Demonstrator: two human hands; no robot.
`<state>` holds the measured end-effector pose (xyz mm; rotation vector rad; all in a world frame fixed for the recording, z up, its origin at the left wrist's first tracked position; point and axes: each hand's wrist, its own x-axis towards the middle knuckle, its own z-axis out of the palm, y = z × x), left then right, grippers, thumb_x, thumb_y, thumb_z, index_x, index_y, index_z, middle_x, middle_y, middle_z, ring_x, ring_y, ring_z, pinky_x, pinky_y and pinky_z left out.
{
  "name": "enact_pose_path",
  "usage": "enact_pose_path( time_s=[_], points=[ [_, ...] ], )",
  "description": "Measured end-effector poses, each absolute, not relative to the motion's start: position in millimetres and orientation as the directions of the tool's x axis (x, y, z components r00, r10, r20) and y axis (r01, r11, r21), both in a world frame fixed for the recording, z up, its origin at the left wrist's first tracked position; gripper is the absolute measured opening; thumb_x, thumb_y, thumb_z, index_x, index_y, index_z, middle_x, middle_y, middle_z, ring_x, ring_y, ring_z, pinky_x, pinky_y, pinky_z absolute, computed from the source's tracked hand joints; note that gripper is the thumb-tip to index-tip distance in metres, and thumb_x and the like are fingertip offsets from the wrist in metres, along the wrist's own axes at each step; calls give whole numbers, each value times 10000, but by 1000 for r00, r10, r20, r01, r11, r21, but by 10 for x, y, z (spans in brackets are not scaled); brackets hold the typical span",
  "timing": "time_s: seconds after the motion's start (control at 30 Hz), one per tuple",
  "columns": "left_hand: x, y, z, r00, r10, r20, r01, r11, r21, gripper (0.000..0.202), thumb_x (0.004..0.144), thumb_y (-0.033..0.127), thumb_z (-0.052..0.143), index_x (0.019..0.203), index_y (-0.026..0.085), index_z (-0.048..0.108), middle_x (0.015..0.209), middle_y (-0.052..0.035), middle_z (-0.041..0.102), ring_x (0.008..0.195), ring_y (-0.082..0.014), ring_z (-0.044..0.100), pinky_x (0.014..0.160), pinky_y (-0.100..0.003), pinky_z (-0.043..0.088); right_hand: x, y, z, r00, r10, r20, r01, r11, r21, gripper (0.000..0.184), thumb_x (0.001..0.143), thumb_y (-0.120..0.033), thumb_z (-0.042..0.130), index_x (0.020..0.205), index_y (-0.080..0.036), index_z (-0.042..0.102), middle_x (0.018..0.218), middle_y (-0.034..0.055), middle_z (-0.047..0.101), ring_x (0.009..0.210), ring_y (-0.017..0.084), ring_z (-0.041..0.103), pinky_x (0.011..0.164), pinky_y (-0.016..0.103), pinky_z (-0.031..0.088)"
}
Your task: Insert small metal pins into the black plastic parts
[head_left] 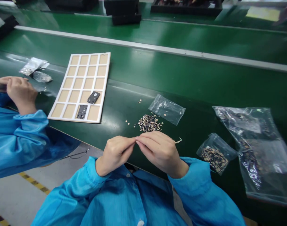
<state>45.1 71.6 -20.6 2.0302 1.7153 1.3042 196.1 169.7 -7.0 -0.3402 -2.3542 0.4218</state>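
My left hand (116,153) and my right hand (159,150) meet fingertip to fingertip over the table's near edge, both closed in a pinch. Whatever is between the fingertips is too small and too hidden to name. Just beyond my right hand lies a loose pile of tiny dark and tan parts (149,123), with several strays around it. Behind the pile a clear zip bag (167,109) lies flat. A white tray with tan compartments (86,88) sits to the left, holding two black flat parts, one in a front-row compartment (82,111), the other tilted across a divider (93,97).
At the right lie a small bag of tiny parts (214,157) and a large clear bag (263,153). A co-worker's hands (20,91) are at the far left, near small plastic bags (37,69). A metal strip (155,47) crosses the green surface; black bins (125,12) stand behind.
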Motion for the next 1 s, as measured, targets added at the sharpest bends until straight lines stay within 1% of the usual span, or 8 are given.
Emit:
enact_pose_path(
  time_s=[0.2, 0.3, 0.43, 0.5, 0.6, 0.67, 0.87, 1.0],
  points=[
    [472, 734, -221, -65, 884, 463, 680, -300, 669, 185, 905, 115, 523, 967, 138, 697, 780, -71, 746, 637, -137, 694, 591, -209, 529, 1943, 1698, -120, -704, 379, 601, 137, 902, -409, 148, 878, -52, 554, 816, -145, 651, 769, 55, 698, 674, 166, 635, 642, 304, 532],
    [478, 725, -238, -100, 897, 431, 643, -273, 716, 168, 891, 118, 544, 936, 133, 705, 751, -64, 744, 620, -136, 697, 586, -202, 530, 1926, 1704, -129, -690, 428, 583, 115, 861, -496, 155, 877, -59, 545, 802, -158, 636, 758, 49, 689, 679, 158, 634, 649, 293, 535],
    [462, 711, -245, -167, 921, 352, 542, -213, 813, 155, 873, 113, 571, 921, 146, 714, 808, -50, 764, 685, -137, 724, 638, -182, 553, 1915, 1719, -122, -672, 507, 539, 67, 767, -638, 152, 887, -85, 549, 794, -174, 629, 741, 33, 677, 667, 139, 637, 628, 267, 535],
    [450, 705, -237, -182, 927, 327, 535, -186, 824, 166, 878, 122, 566, 932, 156, 719, 834, -50, 768, 707, -145, 730, 650, -191, 560, 1917, 1725, -124, -678, 505, 534, 62, 763, -643, 141, 896, -103, 559, 814, -183, 642, 756, 31, 687, 679, 141, 648, 632, 269, 542],
    [436, 695, -223, -156, 915, 373, 605, -210, 768, 187, 895, 149, 546, 960, 163, 720, 795, -55, 759, 649, -145, 712, 601, -206, 547, 1923, 1727, -131, -695, 439, 570, 62, 826, -560, 117, 906, -114, 578, 858, -176, 665, 798, 50, 712, 708, 162, 665, 644, 292, 553],
    [429, 686, -216, -114, 894, 434, 652, -263, 711, 199, 904, 142, 527, 976, 154, 712, 777, -62, 752, 628, -144, 699, 586, -214, 537, 1927, 1727, -130, -703, 416, 577, 48, 837, -545, 111, 905, -112, 588, 866, -169, 674, 809, 58, 717, 712, 167, 669, 647, 297, 559],
    [403, 687, -209, -15, 847, 532, 701, -370, 609, 209, 910, 117, 489, 999, 158, 673, 815, -69, 750, 667, -149, 701, 608, -238, 537, 1937, 1725, -92, -717, 517, 467, 18, 683, -730, 127, 886, -126, 609, 845, -195, 707, 804, 41, 719, 715, 165, 680, 674, 287, 586],
    [387, 705, -209, 39, 829, 557, 717, -412, 562, 175, 907, 101, 481, 967, 140, 641, 792, -70, 743, 672, -160, 703, 605, -254, 532, 1944, 1725, -83, -720, 530, 448, 3, 648, -762, 137, 872, -103, 607, 828, -187, 706, 790, 36, 718, 705, 156, 676, 671, 275, 585]
  ],
)
